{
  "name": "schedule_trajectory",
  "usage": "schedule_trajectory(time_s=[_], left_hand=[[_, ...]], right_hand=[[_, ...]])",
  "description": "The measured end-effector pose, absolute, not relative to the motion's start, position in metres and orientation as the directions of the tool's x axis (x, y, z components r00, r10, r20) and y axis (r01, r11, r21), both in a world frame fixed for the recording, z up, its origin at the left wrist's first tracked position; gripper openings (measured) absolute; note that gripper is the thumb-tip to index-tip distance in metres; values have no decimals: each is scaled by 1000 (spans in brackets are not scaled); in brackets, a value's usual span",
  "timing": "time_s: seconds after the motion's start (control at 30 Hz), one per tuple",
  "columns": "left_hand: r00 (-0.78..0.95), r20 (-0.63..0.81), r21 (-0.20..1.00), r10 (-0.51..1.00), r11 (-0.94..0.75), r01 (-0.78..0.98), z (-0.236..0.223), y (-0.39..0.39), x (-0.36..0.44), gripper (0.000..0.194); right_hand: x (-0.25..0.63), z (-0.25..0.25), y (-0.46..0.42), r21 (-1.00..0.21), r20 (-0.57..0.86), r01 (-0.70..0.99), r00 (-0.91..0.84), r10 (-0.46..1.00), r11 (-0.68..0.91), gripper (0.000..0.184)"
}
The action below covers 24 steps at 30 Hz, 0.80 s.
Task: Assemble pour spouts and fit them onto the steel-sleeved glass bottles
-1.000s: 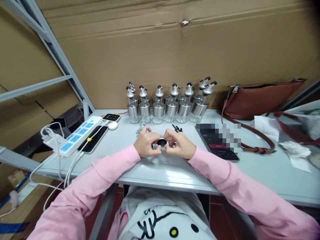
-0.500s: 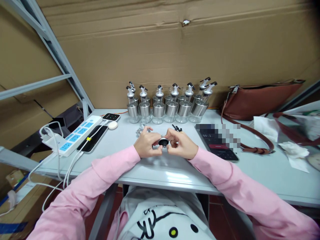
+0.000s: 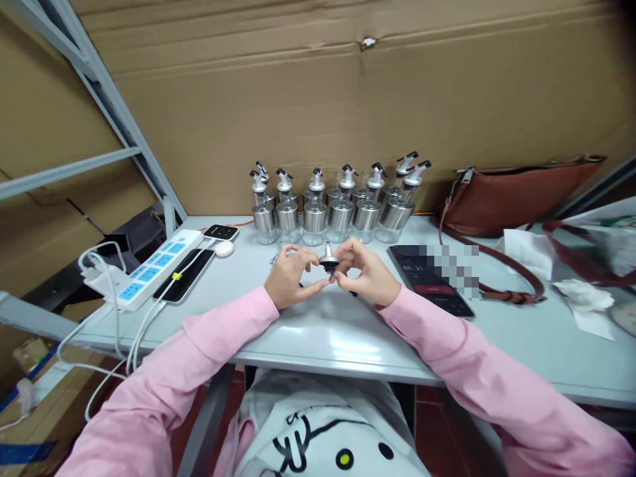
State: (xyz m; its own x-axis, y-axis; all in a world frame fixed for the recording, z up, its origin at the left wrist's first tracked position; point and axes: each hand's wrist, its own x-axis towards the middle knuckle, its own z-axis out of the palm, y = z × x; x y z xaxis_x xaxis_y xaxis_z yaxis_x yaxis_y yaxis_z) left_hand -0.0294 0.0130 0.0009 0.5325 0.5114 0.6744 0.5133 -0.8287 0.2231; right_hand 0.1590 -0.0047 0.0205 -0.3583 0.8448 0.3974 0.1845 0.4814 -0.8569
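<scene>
Between my hands, low over the table, is a silver pour spout [image 3: 328,260] with black sealing rings, its narrow tube pointing up. My right hand [image 3: 365,273] pinches it from the right with thumb and fingers. From the left, the fingertips and outstretched thumb of my left hand [image 3: 293,277] are at its rim and lower end. Both thumb tips nearly meet beneath it. Small dark bits show under each hand, too hidden to name. Behind my left hand, shiny silver parts [image 3: 273,258] are mostly covered.
Several glass bottles with steel sleeves [image 3: 315,217] and spouts line the back of the table [image 3: 318,338]. Leftward are a power strip [image 3: 154,268], cables, a phone [image 3: 185,277] and a round white item [image 3: 224,248]. To the right lie another phone [image 3: 422,278], a brown bag [image 3: 517,199] and crumpled tissue [image 3: 586,296].
The pour spout has been tipped from ring side facing me to upright, and lifted slightly. My left fingers have spread wider. My right hand now covers the black pieces on the table.
</scene>
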Motion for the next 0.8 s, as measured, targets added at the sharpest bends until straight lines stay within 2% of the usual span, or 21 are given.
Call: schedule_trajectory(time_s=[0.27, 0.43, 0.53, 0.7, 0.8], left_hand=[[521, 724, 206, 452, -862, 462, 0, 14, -30, 27], [556, 716, 224, 423, -893, 391, 1, 15, -30, 31], [575, 694, 212, 434, -886, 412, 1, 14, -30, 35], [541, 711, 152, 449, -849, 506, 3, 15, -31, 32], [537, 746, 95, 395, -860, 501, 5, 14, -30, 27]], right_hand=[[161, 19, -1, -786, 492, 218, -346, 799, 579, 22], [166, 20, 3, -778, 512, 215, -329, 794, 591, 21], [167, 23, 4, -758, 514, 242, -349, 784, 605, 20], [178, 24, 11, -618, 470, 510, -370, 801, 598, 17], [188, 18, 20, -451, 380, 744, -341, 860, 494, 15]])
